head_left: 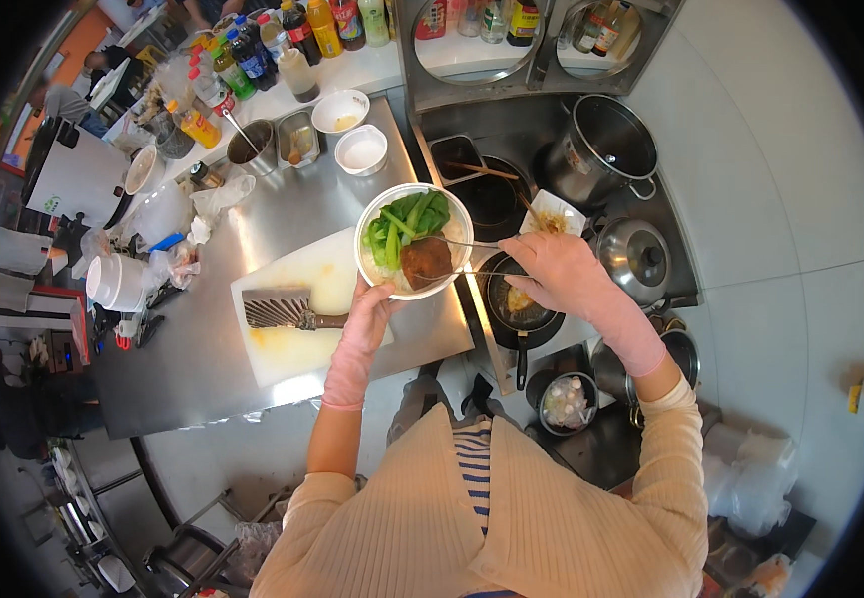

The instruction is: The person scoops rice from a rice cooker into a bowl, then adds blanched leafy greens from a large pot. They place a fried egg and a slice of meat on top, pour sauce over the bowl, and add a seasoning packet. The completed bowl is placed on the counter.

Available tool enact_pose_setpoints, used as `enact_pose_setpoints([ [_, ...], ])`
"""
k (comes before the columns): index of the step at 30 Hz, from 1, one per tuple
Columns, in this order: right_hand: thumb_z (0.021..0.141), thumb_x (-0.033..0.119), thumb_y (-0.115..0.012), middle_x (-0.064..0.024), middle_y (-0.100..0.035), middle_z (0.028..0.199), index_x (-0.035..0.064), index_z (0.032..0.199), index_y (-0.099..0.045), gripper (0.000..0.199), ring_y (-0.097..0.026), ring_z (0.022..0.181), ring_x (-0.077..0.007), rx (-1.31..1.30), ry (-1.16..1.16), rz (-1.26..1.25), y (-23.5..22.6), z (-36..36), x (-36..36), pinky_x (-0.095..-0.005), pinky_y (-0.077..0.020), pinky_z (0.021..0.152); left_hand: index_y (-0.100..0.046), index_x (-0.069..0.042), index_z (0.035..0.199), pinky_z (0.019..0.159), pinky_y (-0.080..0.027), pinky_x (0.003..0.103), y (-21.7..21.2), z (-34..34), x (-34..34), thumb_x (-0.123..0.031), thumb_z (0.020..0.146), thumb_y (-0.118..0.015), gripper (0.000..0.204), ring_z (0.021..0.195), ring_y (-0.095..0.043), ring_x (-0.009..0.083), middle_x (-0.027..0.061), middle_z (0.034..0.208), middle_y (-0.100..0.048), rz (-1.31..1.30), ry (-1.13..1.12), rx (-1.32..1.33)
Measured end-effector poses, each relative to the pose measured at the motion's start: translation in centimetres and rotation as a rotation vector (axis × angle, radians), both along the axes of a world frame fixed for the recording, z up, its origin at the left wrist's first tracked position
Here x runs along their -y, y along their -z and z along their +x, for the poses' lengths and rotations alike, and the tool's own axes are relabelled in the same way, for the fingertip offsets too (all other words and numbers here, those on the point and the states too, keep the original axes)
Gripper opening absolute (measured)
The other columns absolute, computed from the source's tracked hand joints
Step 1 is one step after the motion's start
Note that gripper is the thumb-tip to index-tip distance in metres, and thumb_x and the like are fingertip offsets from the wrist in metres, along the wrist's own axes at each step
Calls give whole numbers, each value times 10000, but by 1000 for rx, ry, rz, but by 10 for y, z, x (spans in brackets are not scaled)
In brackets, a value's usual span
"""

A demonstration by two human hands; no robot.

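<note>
Both my hands wear thin pink gloves. With my left hand (367, 319) I hold a round white bowl (361, 236) by its near left rim, above the cutting board's edge. Green leafy vegetables (407, 224) fill its far side. My right hand (557, 271) grips metal tongs (479, 244), their tips at a brown slab of what looks like cooked meat (424, 264) in the bowl. Something pale, perhaps rice, shows beneath. Below my right hand a small black frying pan (544, 327) holds a yellowish piece of food, maybe egg. A slotted turner (278, 309) lies on the white cutting board (273, 364).
Two white bowls (361, 150) and a steel pot (253, 147) with a ladle stand behind the board. Bottles (253, 60) line the back shelf. On the right are a tall stockpot (606, 149), a lidded pan (633, 257) and a container of pale pieces (569, 404).
</note>
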State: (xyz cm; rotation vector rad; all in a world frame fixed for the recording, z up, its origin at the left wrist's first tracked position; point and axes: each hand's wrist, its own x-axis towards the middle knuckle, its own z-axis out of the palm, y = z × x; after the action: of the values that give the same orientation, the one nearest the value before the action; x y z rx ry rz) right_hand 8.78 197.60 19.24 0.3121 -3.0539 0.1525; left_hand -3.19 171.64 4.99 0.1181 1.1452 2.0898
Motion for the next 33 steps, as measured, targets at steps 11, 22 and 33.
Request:
enact_pose_setpoints([
  [11,790,270,-691,-82,-608,886,63,1099,-562,393,-622,800,-258,-84,-30,-119,17,1,7,-351,-512,656,-242,-99,1446,999,-450,470,30,-2,9,-108,841,-536,673,1251,-467,281,111,1403,-411,-10,-37,57],
  [22,846,231,-648,-67,-627,952,60,1198,-562,401,-607,828,-183,69,452,-753,67,54,-17,-302,-491,728,-269,-145,1437,985,-446,471,77,22,19,-48,818,-544,684,1227,-469,272,96,1380,-414,-103,-95,210],
  [33,939,225,-541,26,-602,855,56,1067,-611,223,-455,671,-45,43,1248,-1538,237,201,-63,-209,-386,608,-356,-115,1391,1057,-369,500,123,28,-9,-19,808,-575,629,1262,-409,300,124,1383,-403,-47,-224,198],
])
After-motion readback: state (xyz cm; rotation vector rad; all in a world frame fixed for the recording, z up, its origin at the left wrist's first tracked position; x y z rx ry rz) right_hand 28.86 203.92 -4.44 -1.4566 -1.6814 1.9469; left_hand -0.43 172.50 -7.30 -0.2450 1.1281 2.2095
